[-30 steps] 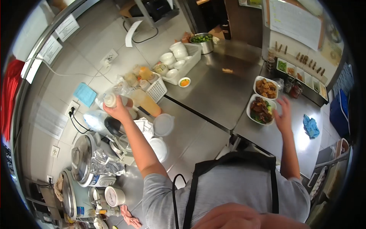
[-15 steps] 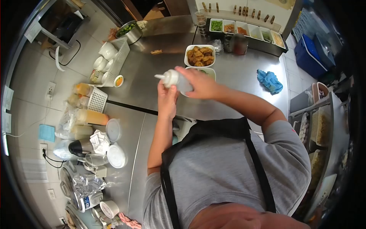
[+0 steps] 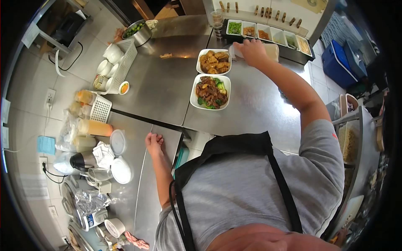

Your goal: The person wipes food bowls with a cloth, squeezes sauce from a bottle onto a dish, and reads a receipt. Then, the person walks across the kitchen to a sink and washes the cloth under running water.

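Note:
In my right hand [image 3: 250, 52], a pale squeeze bottle [image 3: 271, 52] lies sideways, its narrow end toward the left, just right of a white bowl of browned, glazed pieces [image 3: 214, 62]. The fingers wrap over the bottle's middle and hide part of it. Nearer to me stands a second white bowl with dark meat and green vegetables [image 3: 210, 92]. My left hand [image 3: 155, 144] is over the left counter with its fingers curled, and nothing shows in it.
Topping trays [image 3: 270, 35] line the back right. At the left are a white rack with cups [image 3: 124, 62], a perforated basket [image 3: 101, 108], an orange-filled container [image 3: 95, 128], round lids [image 3: 121, 170] and a foil-topped appliance [image 3: 90, 203]. A metal pot [image 3: 141, 33] stands at the back.
The bottle was first in my left hand at the left, then between both hands by the bowls. Now my right hand alone has it farther right, and my left hand has let go and drawn back leftward.

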The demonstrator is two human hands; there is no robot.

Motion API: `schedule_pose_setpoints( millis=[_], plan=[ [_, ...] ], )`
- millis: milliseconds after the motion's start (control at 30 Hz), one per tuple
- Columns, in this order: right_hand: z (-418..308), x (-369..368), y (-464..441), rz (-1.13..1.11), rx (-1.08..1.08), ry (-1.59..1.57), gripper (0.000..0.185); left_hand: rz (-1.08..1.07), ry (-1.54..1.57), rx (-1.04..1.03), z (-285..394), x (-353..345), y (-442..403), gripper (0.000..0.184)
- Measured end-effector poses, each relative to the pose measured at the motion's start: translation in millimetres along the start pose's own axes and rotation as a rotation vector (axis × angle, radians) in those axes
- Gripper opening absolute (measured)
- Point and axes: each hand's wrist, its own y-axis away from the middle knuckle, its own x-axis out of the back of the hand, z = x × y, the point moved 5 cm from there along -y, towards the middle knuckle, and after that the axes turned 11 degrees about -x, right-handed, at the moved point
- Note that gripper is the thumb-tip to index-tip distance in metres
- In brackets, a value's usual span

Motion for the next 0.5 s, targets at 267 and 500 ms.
schedule_pose_setpoints(
  millis=[267,500],
  plan=[
    [-14.0,29.5,0.5,-0.004,0.052,0.043,0.035,0.014,0.059,0.000,3.3,2.5,4.7,0.021],
    [-1.2,29.0,-4.7,-0.031,-0.034,0.054,0.047,0.011,0.061,0.000,3.2,1.3,3.6,0.019]
  ],
)
